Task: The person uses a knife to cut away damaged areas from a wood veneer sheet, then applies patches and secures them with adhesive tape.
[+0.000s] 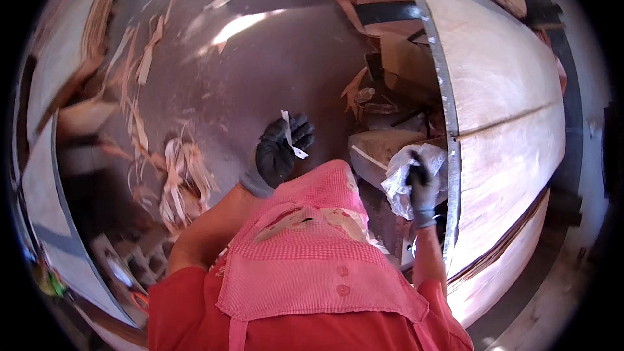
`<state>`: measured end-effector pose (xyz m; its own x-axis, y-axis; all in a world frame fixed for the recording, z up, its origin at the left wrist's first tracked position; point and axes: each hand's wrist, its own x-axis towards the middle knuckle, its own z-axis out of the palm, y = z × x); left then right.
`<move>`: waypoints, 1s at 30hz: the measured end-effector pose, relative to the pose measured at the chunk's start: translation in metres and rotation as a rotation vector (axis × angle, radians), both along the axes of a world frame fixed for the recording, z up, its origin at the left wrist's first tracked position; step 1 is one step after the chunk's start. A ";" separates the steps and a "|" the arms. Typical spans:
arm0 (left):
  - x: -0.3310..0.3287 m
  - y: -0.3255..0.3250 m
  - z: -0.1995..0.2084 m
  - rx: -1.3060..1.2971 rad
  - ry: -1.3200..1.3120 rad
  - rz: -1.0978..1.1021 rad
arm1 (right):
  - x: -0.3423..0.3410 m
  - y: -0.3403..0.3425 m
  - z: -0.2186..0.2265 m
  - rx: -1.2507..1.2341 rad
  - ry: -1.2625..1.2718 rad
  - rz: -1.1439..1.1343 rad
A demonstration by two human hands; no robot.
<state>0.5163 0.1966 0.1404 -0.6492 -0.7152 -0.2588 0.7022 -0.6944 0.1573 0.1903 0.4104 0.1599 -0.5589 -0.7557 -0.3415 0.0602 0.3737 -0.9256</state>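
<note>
My left hand (279, 153), in a black glove, is turned partly palm up with its fingers curled. A thin, crumpled white strip (288, 131) lies across them, held in the hand; its material is unclear. Over on the right, my right hand (424, 188), in a grey and black glove, grips a crumpled clear plastic bag (398, 185). Its fingertips are blurred against the bag, and whatever the bag contains cannot be made out. Beneath the bag's far edge sits a brown box or block (383, 146), beside the worktable's edge.
Pale wood sheets (504, 71) top a metal-edged worktable on the right. A cardboard box (403, 58) and scraps stand under it. Wood veneer strips (182, 182) lie heaped on the brown floor (227, 97) at left. More stacked sheets (55, 84) and hollow blocks (133, 260) line the left side.
</note>
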 end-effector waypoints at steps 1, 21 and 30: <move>-0.012 -0.014 0.006 -0.010 -0.010 -0.031 | 0.032 -0.022 -0.005 0.023 -0.077 0.113; -0.265 -0.269 -0.010 -0.184 0.046 -0.666 | -0.029 -0.283 0.000 -0.088 0.108 -0.105; -0.284 -0.314 0.027 0.073 0.046 -0.791 | -0.003 -0.354 0.038 -0.274 -0.412 -0.409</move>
<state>0.2322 -0.1171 0.1675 -0.9686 -0.0203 -0.2480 0.0016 -0.9972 0.0753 0.1877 0.0560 0.1983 -0.6846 -0.5998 -0.4142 0.5188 -0.0019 -0.8549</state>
